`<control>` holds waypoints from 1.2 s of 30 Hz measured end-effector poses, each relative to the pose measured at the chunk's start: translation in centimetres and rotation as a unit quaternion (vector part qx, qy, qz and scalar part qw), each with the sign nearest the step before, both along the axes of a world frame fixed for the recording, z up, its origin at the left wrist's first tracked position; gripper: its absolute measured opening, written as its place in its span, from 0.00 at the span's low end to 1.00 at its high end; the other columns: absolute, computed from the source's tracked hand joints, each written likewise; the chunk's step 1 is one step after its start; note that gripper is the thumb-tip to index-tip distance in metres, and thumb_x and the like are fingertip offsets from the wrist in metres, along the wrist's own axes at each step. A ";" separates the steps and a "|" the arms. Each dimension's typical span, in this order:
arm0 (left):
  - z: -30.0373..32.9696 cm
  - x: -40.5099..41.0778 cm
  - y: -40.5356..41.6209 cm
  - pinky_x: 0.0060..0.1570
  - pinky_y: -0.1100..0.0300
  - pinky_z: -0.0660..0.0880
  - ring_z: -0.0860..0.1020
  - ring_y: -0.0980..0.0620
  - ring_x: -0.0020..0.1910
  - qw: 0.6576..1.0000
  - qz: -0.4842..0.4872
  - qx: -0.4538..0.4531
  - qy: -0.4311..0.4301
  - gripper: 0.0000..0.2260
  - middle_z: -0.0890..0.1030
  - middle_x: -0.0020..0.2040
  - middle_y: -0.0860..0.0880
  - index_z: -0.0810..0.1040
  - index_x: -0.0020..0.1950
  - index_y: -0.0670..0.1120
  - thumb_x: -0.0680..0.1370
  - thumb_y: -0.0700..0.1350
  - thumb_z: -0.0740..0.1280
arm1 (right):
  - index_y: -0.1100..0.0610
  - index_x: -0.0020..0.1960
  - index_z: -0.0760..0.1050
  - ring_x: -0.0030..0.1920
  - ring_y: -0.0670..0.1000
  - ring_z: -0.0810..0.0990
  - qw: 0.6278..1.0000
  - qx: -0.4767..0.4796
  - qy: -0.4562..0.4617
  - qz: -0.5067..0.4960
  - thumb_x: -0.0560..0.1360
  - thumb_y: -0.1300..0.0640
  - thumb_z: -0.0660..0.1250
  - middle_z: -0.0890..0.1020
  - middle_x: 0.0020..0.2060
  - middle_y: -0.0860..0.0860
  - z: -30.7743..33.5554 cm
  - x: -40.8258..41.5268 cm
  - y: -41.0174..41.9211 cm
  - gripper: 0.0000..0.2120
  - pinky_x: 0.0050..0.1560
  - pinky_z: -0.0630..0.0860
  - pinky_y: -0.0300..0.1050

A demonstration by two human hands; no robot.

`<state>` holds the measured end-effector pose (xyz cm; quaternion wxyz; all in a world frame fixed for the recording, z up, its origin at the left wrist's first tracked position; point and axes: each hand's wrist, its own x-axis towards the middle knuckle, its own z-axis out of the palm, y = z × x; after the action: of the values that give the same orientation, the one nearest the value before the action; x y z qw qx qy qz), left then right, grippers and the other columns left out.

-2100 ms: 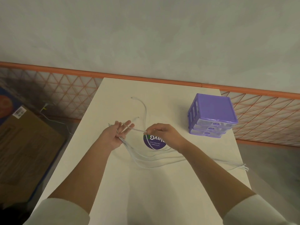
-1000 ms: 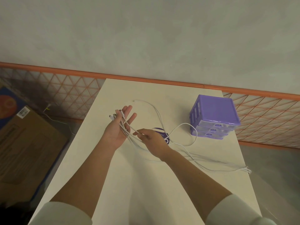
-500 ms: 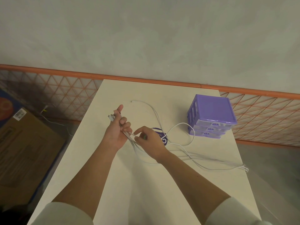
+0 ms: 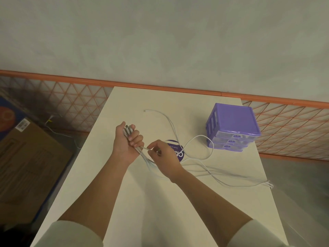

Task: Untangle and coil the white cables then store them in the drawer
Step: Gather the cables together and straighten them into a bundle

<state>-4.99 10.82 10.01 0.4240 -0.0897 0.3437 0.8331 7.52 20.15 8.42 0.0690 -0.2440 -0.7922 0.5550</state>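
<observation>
Several white cables (image 4: 204,168) trail across the cream table (image 4: 160,202). My left hand (image 4: 127,141) grips a bundle of their plug ends, fingers curled round them, above the table's left side. Just to its right, my right hand (image 4: 162,157) pinches one cable strand between thumb and forefinger. The loose lengths loop toward the purple drawer unit (image 4: 233,127) and run to the table's right edge, where their far ends hang. One cable end lies alone at the back (image 4: 146,110). The drawers look closed.
A round purple sticker (image 4: 175,150) lies on the table, partly behind my right hand. Cardboard boxes (image 4: 30,166) stand on the floor to the left. An orange mesh fence (image 4: 293,129) runs behind the table, along the wall.
My left hand's fingers have closed from flat and open to a grip round the cable ends. My right hand has moved close beside it, pinching one strand.
</observation>
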 end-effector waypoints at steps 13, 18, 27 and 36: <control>-0.3 -0.6 0.2 0.20 0.65 0.55 0.59 0.57 0.19 0.995 0.054 0.069 -0.050 0.27 0.61 0.22 0.54 0.67 0.27 0.48 0.76 0.66 0.51 | 0.56 0.40 0.68 0.39 0.55 0.84 0.995 -0.044 -0.053 0.078 0.79 0.43 0.62 0.83 0.35 0.52 -0.2 0.2 0.4 0.18 0.44 0.78 0.51; -1.1 -0.9 -0.6 0.18 0.66 0.57 0.59 0.57 0.19 0.990 0.082 0.095 -0.065 0.14 0.61 0.22 0.54 0.67 0.27 0.49 0.71 0.51 0.57 | 0.56 0.35 0.68 0.38 0.48 0.84 0.979 0.071 -0.111 0.155 0.78 0.40 0.62 0.85 0.36 0.50 0.9 0.5 3.0 0.22 0.46 0.76 0.43; -1.1 -1.0 -0.6 0.16 0.66 0.56 0.59 0.57 0.17 0.979 0.143 0.116 -0.092 0.10 0.61 0.21 0.54 0.66 0.25 0.48 0.66 0.48 0.58 | 0.53 0.40 0.66 0.36 0.50 0.72 0.993 -0.008 -0.066 0.093 0.79 0.45 0.62 0.73 0.36 0.49 -0.6 0.6 1.7 0.15 0.41 0.70 0.44; -0.7 -0.9 0.0 0.16 0.66 0.55 0.58 0.57 0.17 0.975 0.149 0.112 -0.122 0.24 0.61 0.22 0.54 0.66 0.26 0.48 0.81 0.53 0.51 | 0.54 0.44 0.64 0.36 0.55 0.79 0.978 -0.163 -0.077 0.108 0.78 0.51 0.61 0.83 0.37 0.57 0.3 0.3 1.1 0.10 0.43 0.71 0.46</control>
<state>-5.88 10.80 9.26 0.3414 -0.1928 0.1763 0.9029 7.85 21.24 8.69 -0.0935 -0.2067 -0.7158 0.6604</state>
